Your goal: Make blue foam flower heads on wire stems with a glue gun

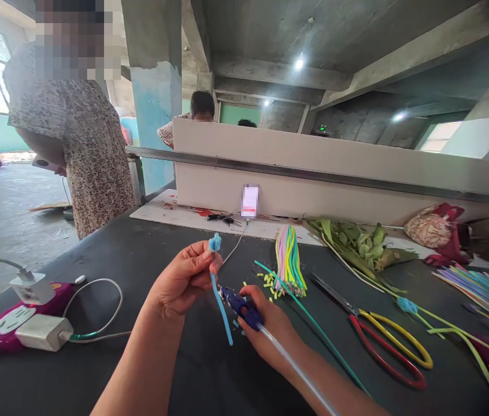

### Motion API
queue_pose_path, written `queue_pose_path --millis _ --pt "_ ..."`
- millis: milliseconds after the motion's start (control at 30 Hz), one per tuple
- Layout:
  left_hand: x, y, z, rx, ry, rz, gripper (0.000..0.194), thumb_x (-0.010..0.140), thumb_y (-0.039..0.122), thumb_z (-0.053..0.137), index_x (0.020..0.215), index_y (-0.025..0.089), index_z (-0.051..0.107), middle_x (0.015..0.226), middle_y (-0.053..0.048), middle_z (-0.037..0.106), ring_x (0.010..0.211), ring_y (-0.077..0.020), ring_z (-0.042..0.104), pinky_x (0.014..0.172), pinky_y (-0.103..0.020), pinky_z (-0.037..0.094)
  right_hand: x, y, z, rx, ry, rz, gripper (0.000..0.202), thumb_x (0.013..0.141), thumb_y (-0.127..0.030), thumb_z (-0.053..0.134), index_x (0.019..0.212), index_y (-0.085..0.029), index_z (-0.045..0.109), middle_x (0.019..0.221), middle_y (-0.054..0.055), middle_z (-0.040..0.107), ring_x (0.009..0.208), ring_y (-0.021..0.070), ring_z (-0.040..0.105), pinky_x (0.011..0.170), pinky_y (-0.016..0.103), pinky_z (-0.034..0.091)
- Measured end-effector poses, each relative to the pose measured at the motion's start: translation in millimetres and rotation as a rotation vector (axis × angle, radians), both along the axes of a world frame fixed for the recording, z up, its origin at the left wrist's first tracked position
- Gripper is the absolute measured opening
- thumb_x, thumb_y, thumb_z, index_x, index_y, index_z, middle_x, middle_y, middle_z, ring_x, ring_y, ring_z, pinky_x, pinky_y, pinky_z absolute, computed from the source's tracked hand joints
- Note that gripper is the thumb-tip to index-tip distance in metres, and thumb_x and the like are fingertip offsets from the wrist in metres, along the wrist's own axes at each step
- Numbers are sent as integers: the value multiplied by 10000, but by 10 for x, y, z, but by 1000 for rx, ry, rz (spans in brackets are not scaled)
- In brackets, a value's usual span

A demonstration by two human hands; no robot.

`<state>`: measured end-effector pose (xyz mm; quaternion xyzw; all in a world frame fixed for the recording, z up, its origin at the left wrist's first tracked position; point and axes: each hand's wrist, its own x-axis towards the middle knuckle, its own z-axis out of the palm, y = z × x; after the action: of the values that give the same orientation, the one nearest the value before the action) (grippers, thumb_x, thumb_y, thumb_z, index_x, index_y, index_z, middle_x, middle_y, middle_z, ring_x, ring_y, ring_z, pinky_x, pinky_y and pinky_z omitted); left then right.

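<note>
The dark table (210,381) bears scissors (354,314), a power strip (13,319), probably pipe cleaners (288,260).

No legible txt: phone (250,201) scrn nr far edge of table (236,384) blurred; bkgd green sign (322,127) too sm.

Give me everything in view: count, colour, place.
Fuzzy stem: one, light blue, centre
Glue gun: one, dark blue, centre
Glue stick: one, translucent, behind gun
Scissors: one, red-yellow handles, right
Stem bundles: two, multicoloured, centre, right edge
Offcuts: many, mostly yellow, beside centre bundle
Loose stem: one, teal, right of gun
Leaves: one bunch, green, back right
Power strip: one, magenta, left
Chargers: two, white, left
Board: one, off-white, across back
Phone: one, screen lit, before board
Table: one, black, foreground
Lamps: three, white, ceiling
People: three, left and behind board
Left hand: one, holding fuzzy stem
Right hand: one, holding gun
</note>
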<state>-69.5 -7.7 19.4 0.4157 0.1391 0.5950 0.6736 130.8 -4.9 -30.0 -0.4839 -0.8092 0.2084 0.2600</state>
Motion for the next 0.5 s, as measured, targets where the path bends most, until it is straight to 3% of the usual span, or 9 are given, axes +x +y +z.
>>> queue_pose_path --millis 167,333,500 --pt "16 7 2 -1 13 -14 180 766 250 639 686 133 529 597 39 483 395 14 193 410 -153 173 107 -63 47 -19 97 22 283 713 -160 546 965 -290 549 675 -46 618 582 145 566 536 213 357" --pt "52 23 -10 -11 14 -25 206 772 255 636 672 126 510 585 37 481 390 15 206 401 -157 135 130 -105 -74 -22 62 58 242 716 -152 532 889 -313 585 666 -50 656 602 156 608 544 207 372" --pt "81 45 -12 -20 35 -19 234 766 256 641 644 127 489 578 32 498 375 15 214 395 -165 129 127 -32 -167 -38 181 -68 262 635 -136 567 833 -303 603 607 -56 648 544 155 597 501 211 367"
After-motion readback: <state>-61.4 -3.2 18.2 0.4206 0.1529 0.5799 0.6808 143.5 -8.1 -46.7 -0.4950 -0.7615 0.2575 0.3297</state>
